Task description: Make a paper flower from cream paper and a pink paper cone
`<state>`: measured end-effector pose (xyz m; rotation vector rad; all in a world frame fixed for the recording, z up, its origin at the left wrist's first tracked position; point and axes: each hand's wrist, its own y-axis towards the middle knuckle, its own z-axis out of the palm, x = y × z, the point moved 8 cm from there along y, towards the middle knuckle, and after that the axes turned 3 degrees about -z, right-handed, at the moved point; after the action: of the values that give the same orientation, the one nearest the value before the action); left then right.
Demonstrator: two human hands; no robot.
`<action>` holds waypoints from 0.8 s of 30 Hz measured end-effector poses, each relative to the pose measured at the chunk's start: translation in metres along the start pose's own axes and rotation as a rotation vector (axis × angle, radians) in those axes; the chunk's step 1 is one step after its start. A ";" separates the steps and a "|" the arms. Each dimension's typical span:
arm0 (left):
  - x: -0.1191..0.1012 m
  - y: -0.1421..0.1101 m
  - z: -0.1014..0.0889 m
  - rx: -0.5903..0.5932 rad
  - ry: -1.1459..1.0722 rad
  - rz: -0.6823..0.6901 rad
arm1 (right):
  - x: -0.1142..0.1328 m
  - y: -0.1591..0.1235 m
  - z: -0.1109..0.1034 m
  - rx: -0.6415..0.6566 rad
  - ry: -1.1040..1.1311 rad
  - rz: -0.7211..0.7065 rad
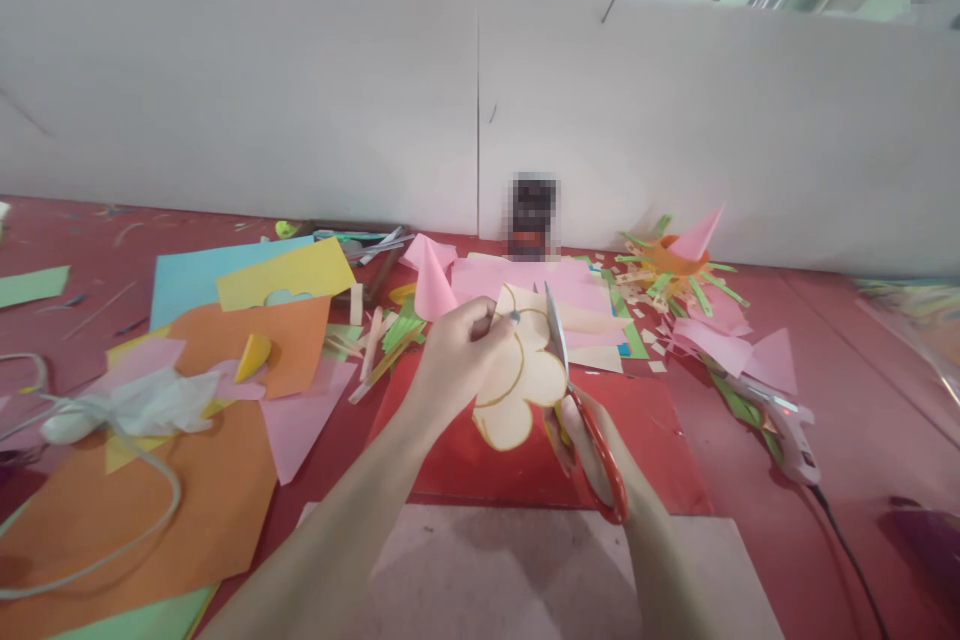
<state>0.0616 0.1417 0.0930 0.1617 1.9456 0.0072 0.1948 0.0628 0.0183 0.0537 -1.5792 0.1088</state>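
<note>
Between the fingers of my left hand (463,345) is a cream paper flower shape (531,375) with drawn brown outlines and rounded lobes. My right hand (592,435) grips the scissors (609,470), their red handle loops around the fingers. The scissor blades point away from me along the right edge of the paper. A small grey round spot shows near my left thumb. Under both hands lies a red sheet (637,430) on the table.
A glue gun (784,425) with a dark cord rests at the right. Orange sheets (225,480), a white cable and a crumpled plastic bag (157,400) lie at the left. Pink paper cones (433,285) and scraps lie beyond; a white partition (300,80) stands behind.
</note>
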 end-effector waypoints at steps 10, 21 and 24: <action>-0.006 0.002 -0.006 0.042 0.059 0.008 | 0.002 -0.002 0.002 -0.004 -0.033 0.039; -0.001 0.006 -0.008 0.036 -0.042 -0.033 | 0.000 -0.001 0.003 0.032 -0.055 0.024; 0.013 0.009 -0.002 0.043 -0.325 -0.120 | -0.006 0.001 -0.001 -0.036 -0.001 0.007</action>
<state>0.0557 0.1520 0.0821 0.0685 1.6290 -0.1323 0.1961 0.0634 0.0125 0.0199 -1.5821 0.0853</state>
